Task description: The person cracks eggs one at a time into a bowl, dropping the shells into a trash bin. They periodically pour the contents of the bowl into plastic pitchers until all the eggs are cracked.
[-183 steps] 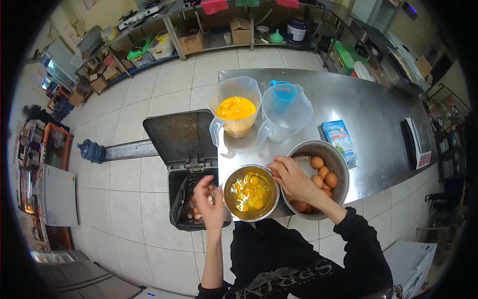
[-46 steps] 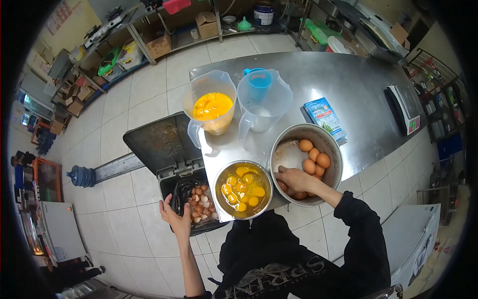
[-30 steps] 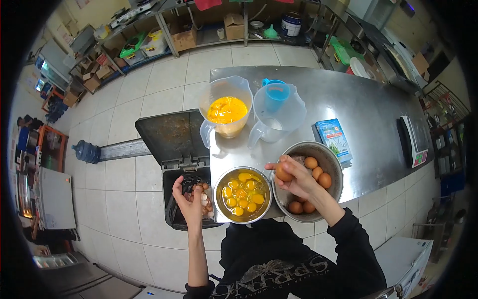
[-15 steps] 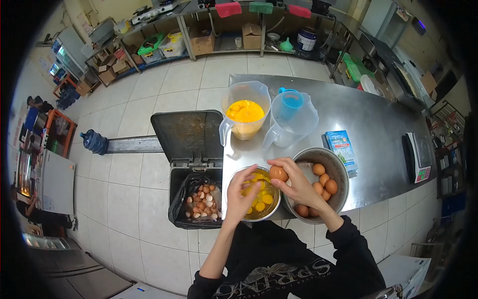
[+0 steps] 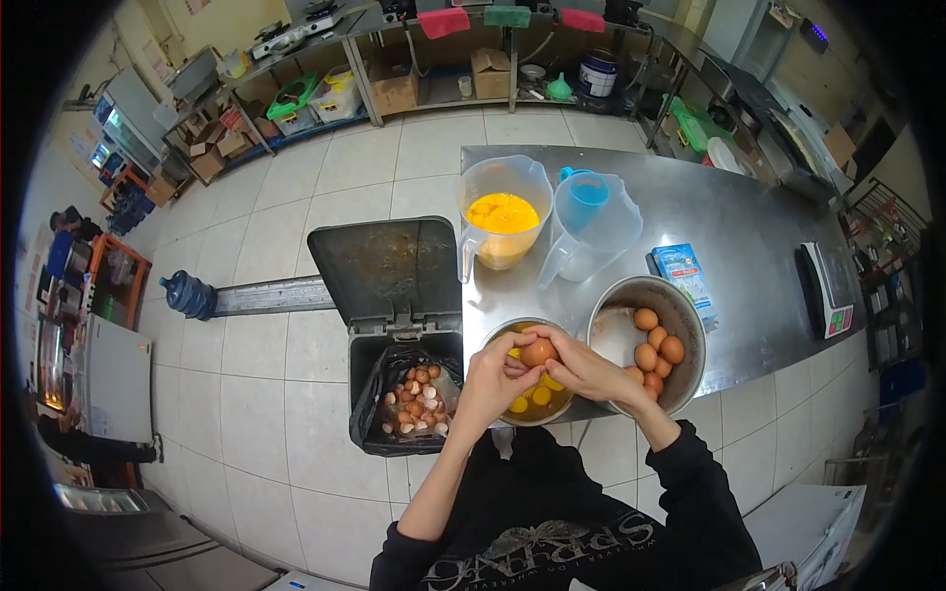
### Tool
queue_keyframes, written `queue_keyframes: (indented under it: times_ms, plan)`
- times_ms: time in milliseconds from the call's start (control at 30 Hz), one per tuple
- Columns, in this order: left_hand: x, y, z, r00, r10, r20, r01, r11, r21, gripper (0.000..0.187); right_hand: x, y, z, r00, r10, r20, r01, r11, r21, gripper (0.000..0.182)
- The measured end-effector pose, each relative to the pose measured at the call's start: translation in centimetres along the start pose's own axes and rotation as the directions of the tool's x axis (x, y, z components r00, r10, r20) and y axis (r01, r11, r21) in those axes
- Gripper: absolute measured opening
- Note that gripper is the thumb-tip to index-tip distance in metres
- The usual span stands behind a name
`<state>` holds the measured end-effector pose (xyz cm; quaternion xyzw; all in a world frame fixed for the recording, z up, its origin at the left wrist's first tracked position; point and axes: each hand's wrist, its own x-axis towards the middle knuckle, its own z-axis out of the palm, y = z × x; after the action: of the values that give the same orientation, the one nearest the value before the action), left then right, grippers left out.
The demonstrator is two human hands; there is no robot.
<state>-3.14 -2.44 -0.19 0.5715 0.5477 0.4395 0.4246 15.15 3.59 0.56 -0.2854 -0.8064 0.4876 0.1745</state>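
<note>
Over a metal bowl of cracked eggs, both my hands close around one brown egg. The fingers of my left hand grip its left side. My right hand holds it from the right, fingertips on the shell. Whole yolks float in clear egg white beneath. Right beside the bowl stands a deep metal pot with several whole brown eggs inside; my right wrist passes over its near rim.
An open black bin with eggshells stands left of the steel table. At the back are a jug of yolks and another clear jug holding a blue cup. A blue box and scale sit rightward.
My left hand has come in to meet the egg, which my right hand alone held before. Both hands now grip it over the bowl. The view has shifted slightly.
</note>
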Motion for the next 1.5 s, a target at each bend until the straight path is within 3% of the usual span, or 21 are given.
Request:
queue_keyframes:
  times_ms: [67, 267, 300, 500, 600, 633, 667, 733, 767, 867, 933, 967, 1033, 1067, 1133, 1233, 1333, 1367, 1500]
  plan:
    - [0.2, -1.2, 0.3, 0.999, 0.040, -0.009, -0.039, 0.995, 0.096, 0.042, 0.6, 1.3, 1.4, 0.999, -0.037, -0.030, 0.035, 0.996, -0.082, 0.051]
    - [-0.6, -5.6, 2.2, 0.978, 0.211, -0.007, -0.188, 0.887, 0.421, 0.049, 1.4, 4.0, 4.0, 0.995, 0.061, -0.080, -0.071, 0.990, -0.124, 0.051]
    - [-0.7, -5.7, 2.4, 0.990, 0.138, 0.019, -0.134, 0.899, 0.417, 0.050, 1.3, 4.1, 4.3, 0.993, 0.081, -0.087, -0.092, 0.988, -0.124, 0.052]
    - [-0.1, -6.5, 2.8, 0.983, 0.174, -0.052, -0.145, 0.924, 0.355, 0.046, 0.8, 2.6, 4.5, 0.974, 0.113, -0.198, -0.148, 0.975, -0.169, 0.054]
    - [0.5, -5.6, 0.1, 0.986, 0.146, 0.080, -0.159, 0.968, 0.195, 0.045, -0.1, 0.5, 3.5, 0.977, 0.072, -0.199, -0.120, 0.963, -0.241, 0.059]
    - [0.9, -6.2, -0.1, 0.944, 0.326, 0.058, -0.329, 0.910, 0.254, 0.049, -0.3, 0.3, 3.0, 0.982, 0.049, -0.184, -0.101, 0.955, -0.281, 0.061]
    - [0.8, -6.2, -0.1, 0.956, 0.284, 0.066, -0.291, 0.945, 0.147, 0.048, -0.5, -0.1, 2.8, 0.985, 0.029, -0.169, -0.082, 0.945, -0.318, 0.063]
    - [0.4, -5.0, -0.3, 0.975, 0.201, 0.099, -0.194, 0.978, -0.072, 0.049, -0.4, -2.3, 3.2, 0.958, 0.122, -0.258, -0.175, 0.965, -0.194, 0.065]
    - [0.1, -4.8, 0.1, 0.983, 0.182, 0.031, -0.180, 0.982, -0.053, 0.049, -0.2, -3.1, 3.6, 0.939, 0.174, -0.297, -0.219, 0.967, -0.127, 0.066]
    - [-1.9, -3.4, 0.4, 0.984, 0.105, -0.146, -0.103, 0.994, 0.021, 0.048, 0.0, -4.1, 6.4, 0.824, -0.075, -0.562, -0.152, 0.926, -0.346, 0.072]
    - [-4.5, -2.5, -3.6, 0.979, -0.036, -0.200, 0.046, 0.998, 0.043, 0.047, -3.6, -4.1, 8.5, 0.710, 0.115, -0.695, -0.263, 0.959, -0.110, 0.066]
    - [-5.8, -5.2, -5.7, 0.973, -0.074, -0.219, 0.116, 0.975, 0.187, 0.049, -6.2, -2.8, 9.9, 0.648, 0.227, -0.727, -0.326, 0.945, 0.005, 0.063]
    - [-8.0, -9.0, -9.0, 0.955, -0.227, -0.189, 0.291, 0.837, 0.464, 0.057, -10.0, 0.7, 14.4, 0.422, 0.600, -0.680, -0.470, 0.786, 0.403, 0.053]
    - [-9.3, -11.3, -8.8, 0.926, -0.227, -0.302, 0.370, 0.702, 0.608, 0.059, -9.6, 1.6, 15.2, 0.409, 0.710, -0.573, -0.373, 0.704, 0.605, 0.048]
    - [-10.1, -12.5, -9.2, 0.881, -0.258, -0.397, 0.457, 0.683, 0.570, 0.058, -7.5, 3.0, 15.8, 0.435, 0.839, -0.326, -0.140, 0.421, 0.896, 0.040]
    - [-10.3, -12.9, -11.0, 0.845, -0.140, -0.517, 0.414, 0.782, 0.466, 0.055, -5.7, 4.7, 15.1, 0.598, 0.801, -0.018, -0.180, 0.156, 0.971, 0.028]
    - [-9.9, -11.7, -13.4, 0.761, -0.098, -0.641, 0.397, 0.852, 0.342, 0.053, -5.7, 4.7, 14.4, 0.555, 0.831, -0.034, -0.244, 0.202, 0.949, 0.028]
    - [-9.7, -10.5, -13.7, 0.724, -0.147, -0.674, 0.426, 0.864, 0.269, 0.049, -5.8, 4.7, 14.0, 0.545, 0.838, -0.008, -0.274, 0.187, 0.943, 0.026]
    - [-9.7, -11.9, -15.5, 0.643, -0.129, -0.755, 0.375, 0.912, 0.163, 0.049, -5.3, 1.8, 10.4, 0.652, 0.758, 0.009, -0.261, 0.214, 0.941, 0.024]
